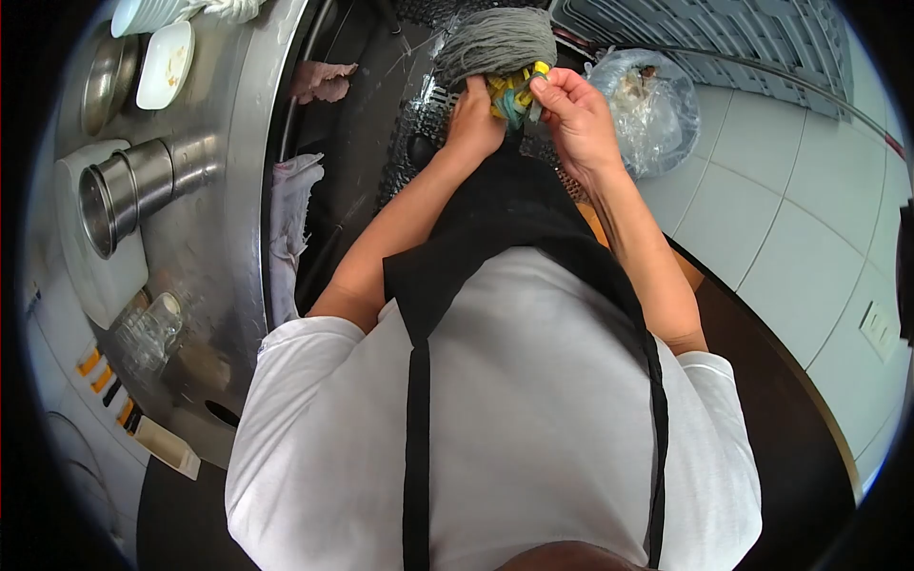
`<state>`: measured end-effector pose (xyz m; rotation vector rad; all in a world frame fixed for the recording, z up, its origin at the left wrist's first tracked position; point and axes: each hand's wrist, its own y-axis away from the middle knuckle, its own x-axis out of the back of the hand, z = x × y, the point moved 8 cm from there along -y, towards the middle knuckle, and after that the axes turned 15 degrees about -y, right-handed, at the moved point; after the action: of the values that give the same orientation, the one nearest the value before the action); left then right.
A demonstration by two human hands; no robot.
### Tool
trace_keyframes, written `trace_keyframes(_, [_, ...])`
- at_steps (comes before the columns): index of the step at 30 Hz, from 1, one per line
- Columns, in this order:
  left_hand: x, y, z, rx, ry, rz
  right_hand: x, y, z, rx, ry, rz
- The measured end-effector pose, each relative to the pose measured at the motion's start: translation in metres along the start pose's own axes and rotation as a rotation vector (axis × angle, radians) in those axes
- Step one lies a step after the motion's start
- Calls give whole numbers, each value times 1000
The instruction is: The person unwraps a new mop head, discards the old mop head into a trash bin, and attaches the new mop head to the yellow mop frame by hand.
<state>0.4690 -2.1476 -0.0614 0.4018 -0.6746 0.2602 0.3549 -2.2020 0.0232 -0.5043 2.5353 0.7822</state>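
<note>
A thick bundle of grey yarn-like strands (495, 43) lies at the top centre, with yellow pieces (505, 92) and a blue-green strip (515, 112) at its lower end. My left hand (473, 122) is closed round the left side of this lower end, its fingertips partly hidden by the strands. On the right side, my right hand (578, 116) pinches a small greyish piece beside the yellow ones, thumb and forefinger together.
On the left, a steel counter (224, 171) bears metal containers (124, 190), a white dish (166, 67) and clear glasses (152, 333). Cloths (290, 219) hang at its edge. To the right are a clear plastic bag (652, 119) and a grey plastic crate (705, 43).
</note>
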Motion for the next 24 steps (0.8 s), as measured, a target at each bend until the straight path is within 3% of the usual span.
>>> trace_keyframes(1, [1,0,0,9,17,5,1,-1,3,-29,-29,-4])
trace_keyframes(4, [-4,-2,-4,-50,-10,69,-4,4,-2,154,74,6])
trace_keyframes(7, [-12,-4,-11,13,-51,40,1,3,-3,287,405,27])
trace_keyframes(13, [-7,-2,-5,-1,2,-19,-3,5,-6,126,138,-43])
trace_keyframes(19, [-11,-2,-10,-6,-8,-37,2,4,-9,75,262,-99])
trace_keyframes(22, [-4,2,-3,-1,12,-39,-1,5,-7,11,117,-135])
trace_keyframes(24, [-3,4,-2,-1,22,-48,2,6,-8,87,109,-87])
